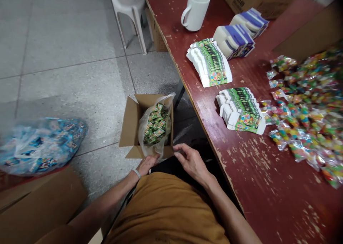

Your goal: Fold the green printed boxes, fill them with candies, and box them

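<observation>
An open cardboard box sits low in front of me, beside the table. Inside it, a clear plastic bag holds many small green printed packets, and the bag's edge spills over the rim. My left hand, with a beaded bracelet at the wrist, is closed at the near edge of this bag; its fingertips are partly hidden. Near the box's right corner is my right hand, fingers loosely bent, thumb and forefinger apart, nothing visible between them.
On the red table lie fanned stacks of green cards, blue-and-white cards, many bags of colourful candy and a white mug. A plastic stool stands behind. At left, a bag of blue packets sits near cardboard.
</observation>
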`<state>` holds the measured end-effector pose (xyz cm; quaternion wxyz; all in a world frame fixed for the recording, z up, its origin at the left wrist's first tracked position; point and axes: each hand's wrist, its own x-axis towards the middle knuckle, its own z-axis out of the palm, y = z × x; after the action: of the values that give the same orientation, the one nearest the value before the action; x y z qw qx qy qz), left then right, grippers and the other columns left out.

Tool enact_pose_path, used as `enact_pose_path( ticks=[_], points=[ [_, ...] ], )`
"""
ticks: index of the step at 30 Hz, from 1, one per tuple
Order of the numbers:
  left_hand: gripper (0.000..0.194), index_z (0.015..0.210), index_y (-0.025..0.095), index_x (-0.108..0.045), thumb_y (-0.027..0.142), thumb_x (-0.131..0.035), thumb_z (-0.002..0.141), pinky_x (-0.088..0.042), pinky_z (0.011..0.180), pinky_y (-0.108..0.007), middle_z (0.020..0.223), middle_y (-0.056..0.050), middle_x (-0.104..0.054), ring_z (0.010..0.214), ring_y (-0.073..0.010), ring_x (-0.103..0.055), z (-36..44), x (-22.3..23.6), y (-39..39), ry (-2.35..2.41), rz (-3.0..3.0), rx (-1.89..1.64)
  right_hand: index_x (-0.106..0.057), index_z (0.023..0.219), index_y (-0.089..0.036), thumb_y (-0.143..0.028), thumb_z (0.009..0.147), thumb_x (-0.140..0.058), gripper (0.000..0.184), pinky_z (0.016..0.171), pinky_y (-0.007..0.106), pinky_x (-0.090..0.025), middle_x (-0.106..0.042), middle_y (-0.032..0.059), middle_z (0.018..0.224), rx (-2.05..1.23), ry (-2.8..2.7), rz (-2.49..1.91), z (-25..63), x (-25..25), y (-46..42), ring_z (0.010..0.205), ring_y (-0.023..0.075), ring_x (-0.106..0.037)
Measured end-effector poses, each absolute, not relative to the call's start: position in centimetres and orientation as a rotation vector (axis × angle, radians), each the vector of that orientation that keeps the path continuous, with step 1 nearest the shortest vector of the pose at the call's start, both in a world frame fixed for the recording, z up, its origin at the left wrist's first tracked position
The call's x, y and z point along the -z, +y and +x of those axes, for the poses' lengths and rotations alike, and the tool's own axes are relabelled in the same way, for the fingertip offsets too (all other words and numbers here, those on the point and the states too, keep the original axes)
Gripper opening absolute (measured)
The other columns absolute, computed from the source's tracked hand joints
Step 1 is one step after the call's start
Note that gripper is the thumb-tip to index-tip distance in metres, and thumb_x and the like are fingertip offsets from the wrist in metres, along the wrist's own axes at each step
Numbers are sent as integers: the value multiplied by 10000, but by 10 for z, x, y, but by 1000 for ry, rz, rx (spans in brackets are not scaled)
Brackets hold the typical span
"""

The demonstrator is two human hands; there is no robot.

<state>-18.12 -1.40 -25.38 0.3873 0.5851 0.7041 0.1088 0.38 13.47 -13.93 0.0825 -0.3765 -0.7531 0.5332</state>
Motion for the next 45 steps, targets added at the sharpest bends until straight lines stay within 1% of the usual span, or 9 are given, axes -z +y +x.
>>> enact_pose_path(
  ticks=[5, 9, 13, 19, 23, 28, 31, 38, 45],
  points=[
    [391, 1226, 199, -631, 247, -515, 856, -498, 992, -346, 1218, -95, -692, 1129, -221, -641, -194, 244, -3, 1832, 1527, -318, -683, 1050, -203, -274, 929, -553, 191, 790, 280, -536, -733, 45, 949, -1398, -2132, -1044, 40, 74, 133, 859, 167, -688],
    [380, 1193, 199, -649, 267, -465, 868, -522, 974, -389, 1220, -121, -688, 1098, -251, -662, -215, 228, 13, 1898, 1580, -382, -699, 1024, -198, -340, 896, -625, 205, 720, 283, -537, -733, 52, 922, -1020, -1940, -1291, 90, 53, 165, 815, 179, -682],
    [352, 1176, 232, -644, 360, -430, 928, -533, 943, -372, 1181, -97, -699, 1078, -243, -661, -218, 178, 55, 1945, 1714, -660, -682, 1048, -149, -447, 877, -589, 356, 670, 333, -526, -713, 85, 913, -659, -1748, -1550, 123, 61, 224, 696, 183, -630],
    [295, 1201, 227, -618, 268, -428, 978, -472, 1002, -373, 1110, -80, -694, 1067, -215, -616, -136, 82, 156, 1657, 2217, -1066, -581, 1239, -96, -566, 842, -621, 617, 964, 534, -396, -596, 240, 1219, -165, -2003, -1711, 122, 78, 282, 1142, 385, -524],
    [440, 1355, 164, -529, 287, -517, 933, -442, 975, -460, 1341, -168, -551, 1193, -320, -489, -80, 63, 219, 1725, 2473, -723, -615, 1157, -130, -625, 808, -651, 607, 903, 524, -399, -586, 232, 1145, -194, -1954, -1954, 120, 80, 280, 1096, 408, -517],
    [506, 1316, 202, -553, 489, -553, 900, -420, 846, -455, 1318, -180, -528, 1128, -362, -463, -59, 61, 249, 1922, 2550, -371, -628, 1062, -172, -583, 735, -719, 533, 910, 501, -392, -603, 171, 1100, -294, -1756, -1886, 123, 87, 274, 1051, 357, -512],
    [502, 1296, 218, -567, 523, -542, 898, -402, 839, -446, 1336, -181, -513, 1133, -363, -458, -61, 60, 245, 1965, 2567, -384, -611, 1070, -154, -496, 700, -734, 519, 922, 474, -412, -622, 153, 1094, -442, -1517, -1694, 123, 93, 271, 1048, 325, -535],
    [501, 1329, 200, -549, 475, -539, 910, -382, 866, -440, 1350, -183, -517, 1135, -353, -468, -58, 66, 232, 1980, 2604, -539, -625, 993, -158, -384, 855, -507, 290, 743, 329, -522, -708, 77, 911, -661, -1377, -1457, 132, 94, 264, 770, 195, -639],
    [426, 1197, 162, -600, 429, -619, 865, -397, 842, -430, 1247, -180, -575, 1075, -351, -510, -49, 58, 229, 2033, 2571, -514, -637, 1112, -177, -281, 818, -540, 326, 838, 373, -523, -695, 95, 1046, -640, -1441, -1439, 137, 96, 258, 879, 220, -647]
  ],
)
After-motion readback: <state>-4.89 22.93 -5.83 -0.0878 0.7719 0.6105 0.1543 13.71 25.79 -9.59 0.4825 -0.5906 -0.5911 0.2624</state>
